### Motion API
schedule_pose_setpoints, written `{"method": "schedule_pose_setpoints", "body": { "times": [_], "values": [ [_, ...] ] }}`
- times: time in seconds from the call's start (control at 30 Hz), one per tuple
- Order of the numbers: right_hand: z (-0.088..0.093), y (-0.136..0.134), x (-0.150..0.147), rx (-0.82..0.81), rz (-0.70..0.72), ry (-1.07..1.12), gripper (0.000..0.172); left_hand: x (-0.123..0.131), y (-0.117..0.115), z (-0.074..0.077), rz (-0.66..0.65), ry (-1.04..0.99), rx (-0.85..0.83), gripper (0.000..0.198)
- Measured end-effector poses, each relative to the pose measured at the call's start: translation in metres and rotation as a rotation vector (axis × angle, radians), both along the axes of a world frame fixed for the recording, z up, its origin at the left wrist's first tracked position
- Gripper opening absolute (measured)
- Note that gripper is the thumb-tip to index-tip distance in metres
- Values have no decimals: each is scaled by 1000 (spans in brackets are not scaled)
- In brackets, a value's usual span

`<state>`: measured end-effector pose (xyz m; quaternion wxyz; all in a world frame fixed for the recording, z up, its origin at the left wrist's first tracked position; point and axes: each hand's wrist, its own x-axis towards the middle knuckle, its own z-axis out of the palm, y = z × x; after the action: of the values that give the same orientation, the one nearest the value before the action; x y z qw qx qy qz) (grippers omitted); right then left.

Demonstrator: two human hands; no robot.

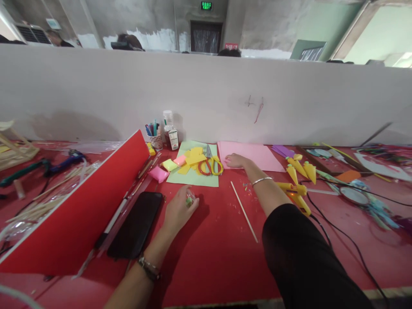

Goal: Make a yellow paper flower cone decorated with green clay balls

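My left hand (pixel 181 209) is above the red table, its fingers closed on a small clear plastic wrapper (pixel 189 200) with a bit of green in it. Over the left edge of the pink paper (pixel 264 158) reaches my right hand (pixel 235 161), fingers curled together; what they may pinch is too small to make out. Beside it, scissors (pixel 210 166) with a red and a yellow handle loop lie on pale green paper (pixel 206 180) among yellow paper pieces (pixel 195 156). Pink (pixel 159 174) and yellow (pixel 169 165) soft packets sit nearer my left hand. A thin wooden stick (pixel 244 212) lies between my forearms.
A black phone (pixel 135 223) and a standing red board (pixel 86 210) are at left. Behind stand a pen cup (pixel 156 140) and bottles (pixel 171 136). To the right are a yellow glue gun (pixel 296 195) with a cable, yellow cones (pixel 310 171) and a round mirror-like disc (pixel 354 195). A white partition (pixel 199 90) closes the back.
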<state>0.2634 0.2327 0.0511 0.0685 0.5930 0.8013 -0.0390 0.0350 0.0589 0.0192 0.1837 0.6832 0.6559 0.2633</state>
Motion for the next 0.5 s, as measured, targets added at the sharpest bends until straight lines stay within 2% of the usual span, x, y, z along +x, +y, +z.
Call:
{"method": "schedule_pose_setpoints", "body": {
  "times": [0.17, 0.33, 0.4, 0.5],
  "values": [
    [11, -15, -9, 80, -159, 15, 26, -1, -1, -1, 16, -36, 29, 36],
    [47, -26, -14, 307, -307, 107, 28, -2, 0, -5, 6, -114, 112, 31],
    [67, -33, -19, 391, -307, 155, 26, -3, 1, -7, 8, -169, 165, 29],
    [88, -58, -31, 490, -206, 241, 36, -2, 3, -6, 28, -274, 263, 27]
  ]
}}
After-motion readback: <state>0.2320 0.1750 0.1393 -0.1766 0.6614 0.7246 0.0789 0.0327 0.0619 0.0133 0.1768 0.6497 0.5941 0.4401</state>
